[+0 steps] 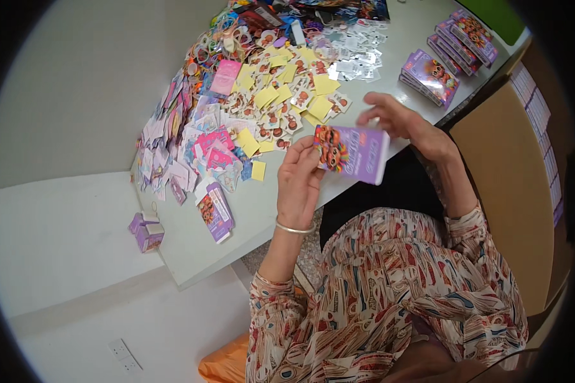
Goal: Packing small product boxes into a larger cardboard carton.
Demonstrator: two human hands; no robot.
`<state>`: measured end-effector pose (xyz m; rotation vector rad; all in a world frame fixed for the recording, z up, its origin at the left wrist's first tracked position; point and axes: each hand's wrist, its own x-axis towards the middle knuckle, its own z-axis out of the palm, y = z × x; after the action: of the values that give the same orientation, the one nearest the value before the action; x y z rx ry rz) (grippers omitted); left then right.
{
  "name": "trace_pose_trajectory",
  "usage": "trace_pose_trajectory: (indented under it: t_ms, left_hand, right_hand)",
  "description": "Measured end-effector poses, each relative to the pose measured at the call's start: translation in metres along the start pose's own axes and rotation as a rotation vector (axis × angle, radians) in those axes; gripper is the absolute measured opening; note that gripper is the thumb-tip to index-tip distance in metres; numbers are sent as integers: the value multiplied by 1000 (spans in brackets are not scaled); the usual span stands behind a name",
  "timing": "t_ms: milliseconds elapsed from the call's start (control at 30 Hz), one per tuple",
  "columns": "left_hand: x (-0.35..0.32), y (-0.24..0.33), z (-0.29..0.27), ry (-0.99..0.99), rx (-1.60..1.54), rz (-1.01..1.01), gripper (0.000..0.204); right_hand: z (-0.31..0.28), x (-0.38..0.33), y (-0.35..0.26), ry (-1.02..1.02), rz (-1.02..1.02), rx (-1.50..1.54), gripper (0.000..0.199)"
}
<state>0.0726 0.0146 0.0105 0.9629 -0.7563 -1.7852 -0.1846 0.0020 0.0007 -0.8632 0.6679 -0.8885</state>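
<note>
My left hand (pixel 298 180), with a bangle at its wrist, grips the left end of a small purple carton (pixel 362 153) printed with a colourful cartoon picture. The carton is held tilted above the table's near edge. Just past its right end, my right hand (pixel 421 131) is open, with its fingers loosely bent and apart and nothing seen in them. Beyond the carton lies a loose heap of cartoon-printed cards (pixel 294 118) with yellow paper slips (pixel 266 97) among them. To the left, another purple carton (pixel 215 214) lies with its top flap open.
Filled-looking purple cartons (pixel 430 78) are stacked at the far right. A large brown cardboard box (pixel 501 153) stands beside my right arm. Small silver packets (pixel 362 48), coloured bands (pixel 220 48) and pink-purple cards (pixel 166 140) cover the table's back and left. Purple cartons (pixel 148 235) sit past the left edge.
</note>
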Motion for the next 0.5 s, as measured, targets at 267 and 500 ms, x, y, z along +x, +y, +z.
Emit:
trace_pose_trajectory:
  t_ms: [267,500]
  left_hand:
    - [2,-8,10,-42,66,-22,20]
    - [26,7,-65,315,1456,730,25]
  right_hand:
    - [61,11,29,297,-417,-640,99]
    - [38,-1,20,568,-295,-1268,86]
